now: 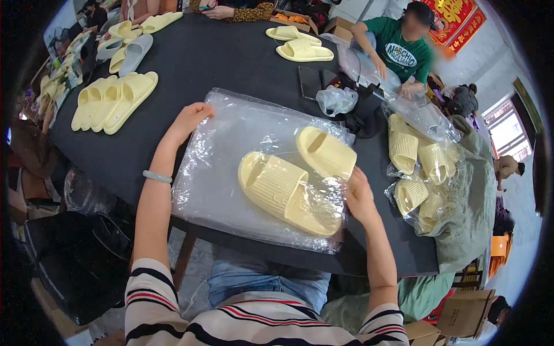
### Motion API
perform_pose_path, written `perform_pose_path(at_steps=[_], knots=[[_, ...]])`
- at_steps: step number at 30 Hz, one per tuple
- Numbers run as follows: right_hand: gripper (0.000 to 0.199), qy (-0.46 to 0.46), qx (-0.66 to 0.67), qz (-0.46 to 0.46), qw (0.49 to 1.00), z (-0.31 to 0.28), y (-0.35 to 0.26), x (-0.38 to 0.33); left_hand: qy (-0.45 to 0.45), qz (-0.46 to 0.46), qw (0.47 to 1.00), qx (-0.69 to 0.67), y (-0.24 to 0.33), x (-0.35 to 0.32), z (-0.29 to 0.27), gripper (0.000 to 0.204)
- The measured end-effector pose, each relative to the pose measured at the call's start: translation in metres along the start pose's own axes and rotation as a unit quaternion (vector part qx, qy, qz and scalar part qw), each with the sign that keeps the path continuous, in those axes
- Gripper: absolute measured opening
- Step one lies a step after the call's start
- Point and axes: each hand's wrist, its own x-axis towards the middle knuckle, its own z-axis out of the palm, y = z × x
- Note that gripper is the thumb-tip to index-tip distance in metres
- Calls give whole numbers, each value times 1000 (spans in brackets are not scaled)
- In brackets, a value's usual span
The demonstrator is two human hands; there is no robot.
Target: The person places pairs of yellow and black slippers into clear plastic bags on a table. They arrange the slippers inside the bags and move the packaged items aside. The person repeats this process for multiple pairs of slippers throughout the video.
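Note:
A stack of clear plastic bags (216,167) lies flat on the dark table in front of me. Closed fingers of my left hand (195,120) pinch its far left corner. On the bags rests a pale yellow slipper (274,183) with a ribbed strap, its heel end toward the lower right under shiny film. A second pale yellow slipper (326,151) sits beside it, tilted, its toe toward the far left. My right hand (359,197) closes on the right end of that second slipper, next to the film's edge; its fingertips are partly hidden.
Bagged yellow slippers (416,155) pile up at the right, beside greenish sheeting (467,196). Loose yellow slippers (112,101) stand at the left, another pair (303,49) at the back. A crumpled bag (337,101) lies near a dark device (310,82). A person in green (398,49) sits across.

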Motion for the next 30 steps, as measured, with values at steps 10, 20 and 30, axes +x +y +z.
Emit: perform_pose_path(at_steps=[10,20,30], knots=[[33,-98,-17,16,995,26,-13,33,-22,6,1000,20,5,-3,4,34],[32,-92,-6,-88,992,64,-7,53,7,6,999,40,11,-3,10,28],[36,-115,100,10,988,19,20,-4,13,55,991,125,1,1,6,23]])
